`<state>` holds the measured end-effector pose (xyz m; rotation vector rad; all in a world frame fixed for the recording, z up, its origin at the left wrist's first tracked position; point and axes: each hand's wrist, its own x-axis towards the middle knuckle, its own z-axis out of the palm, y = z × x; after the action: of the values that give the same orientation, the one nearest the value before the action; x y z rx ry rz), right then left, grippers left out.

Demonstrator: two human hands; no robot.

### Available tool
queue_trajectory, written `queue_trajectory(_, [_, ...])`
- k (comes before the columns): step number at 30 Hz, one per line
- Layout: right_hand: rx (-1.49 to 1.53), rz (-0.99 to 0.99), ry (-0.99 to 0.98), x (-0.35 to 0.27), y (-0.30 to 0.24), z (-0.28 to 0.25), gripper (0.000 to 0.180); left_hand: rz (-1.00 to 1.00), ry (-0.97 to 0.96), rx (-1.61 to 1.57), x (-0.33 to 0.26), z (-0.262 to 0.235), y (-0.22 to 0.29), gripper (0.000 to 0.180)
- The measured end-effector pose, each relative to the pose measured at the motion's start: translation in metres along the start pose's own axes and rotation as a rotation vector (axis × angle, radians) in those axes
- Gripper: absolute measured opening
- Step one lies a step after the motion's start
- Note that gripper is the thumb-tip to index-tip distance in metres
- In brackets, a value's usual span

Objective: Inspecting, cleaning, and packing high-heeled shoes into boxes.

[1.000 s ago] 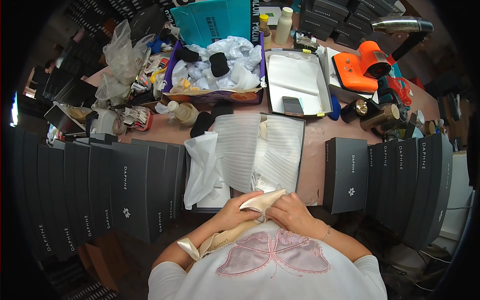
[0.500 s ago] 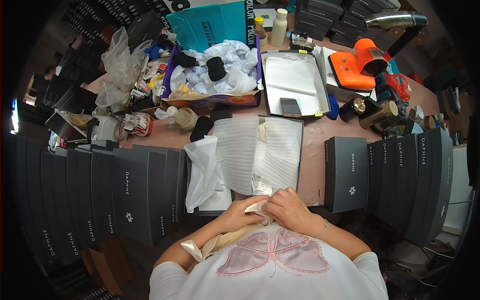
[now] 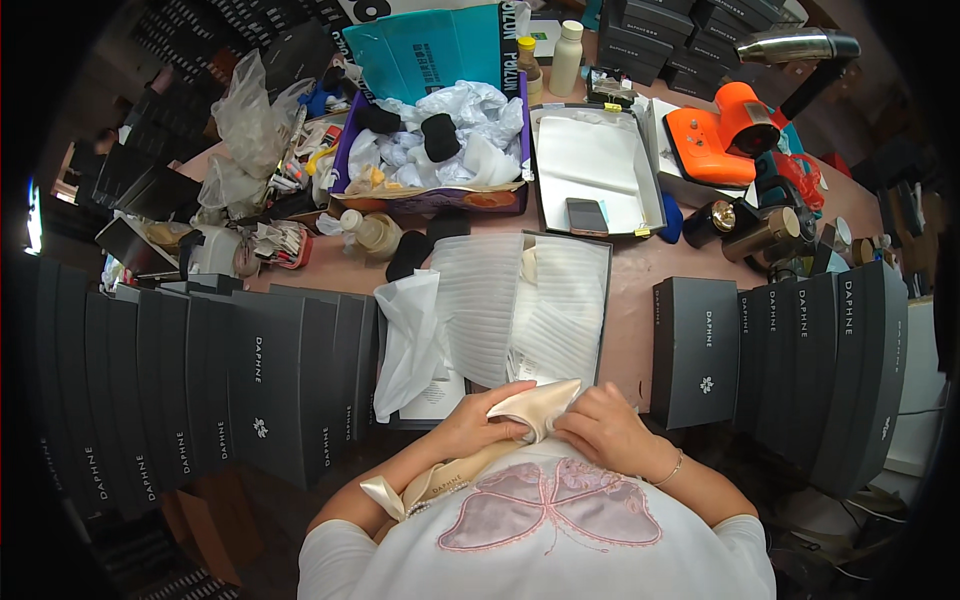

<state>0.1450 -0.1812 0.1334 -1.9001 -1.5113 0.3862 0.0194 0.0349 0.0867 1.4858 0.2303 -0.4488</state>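
A cream satin shoe (image 3: pixel 535 405) with a pointed toe lies against my shirt, its toe tilted up and its pale insole showing. A cream bow (image 3: pixel 383 496) and a string of beads sit at its back end. My left hand (image 3: pixel 475 424) is closed round the front part of the shoe, thumb at its opening. Fingers curled, my right hand (image 3: pixel 608 432) presses at the shoe's right side by the toe; its fingertips are partly hidden. Just beyond my hands is an open shoe box (image 3: pixel 606 300) with white ribbed padding (image 3: pixel 475 310) and a white sheet bag (image 3: pixel 410 335) at its left.
Dark grey shoe boxes stand in rows at left (image 3: pixel 265 370) and right (image 3: pixel 697 350). Behind are a purple carton (image 3: pixel 430 203) of crumpled plastic, a tray with a phone (image 3: pixel 586 216), an orange device (image 3: pixel 710 140), bottles (image 3: pixel 566 60) and jars on the pink table (image 3: pixel 628 330).
My right hand has shifted right and slightly down, uncovering the shoe's pointed toe. My left hand stays on the shoe. The whole view has shifted slightly.
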Motion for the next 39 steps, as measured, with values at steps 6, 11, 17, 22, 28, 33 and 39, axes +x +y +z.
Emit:
queue_trajectory(6, [0.014,-0.011,0.105,0.018,0.008,0.023,0.015,-0.039,-0.042,-0.001,0.001,0.002,0.009,0.064])
queue_trajectory(11, [0.000,-0.026,0.079,0.007,0.009,0.028,0.011,-0.020,0.006,-0.034,-0.003,-0.001,-0.007,0.064])
queue_trajectory(17, [-0.073,-0.010,-0.015,0.024,0.013,0.022,0.008,0.048,-0.005,-0.039,0.010,0.001,-0.028,0.065])
queue_trajectory(22, [0.084,0.283,0.233,-0.034,0.075,-0.005,0.008,-0.339,0.206,-0.672,0.005,-0.004,-0.054,0.053])
queue_trajectory(28, [-0.249,0.635,0.693,-0.076,0.168,-0.037,0.007,-0.180,0.087,-0.789,0.096,-0.013,0.025,0.046])
queue_trajectory(33, [-0.403,0.618,0.752,-0.097,0.235,0.007,0.007,0.053,0.097,-0.563,0.257,-0.034,0.088,0.042])
queue_trajectory(39, [-0.384,0.643,0.809,-0.094,0.237,0.013,0.007,0.389,0.517,-0.523,0.390,-0.024,0.158,0.038])
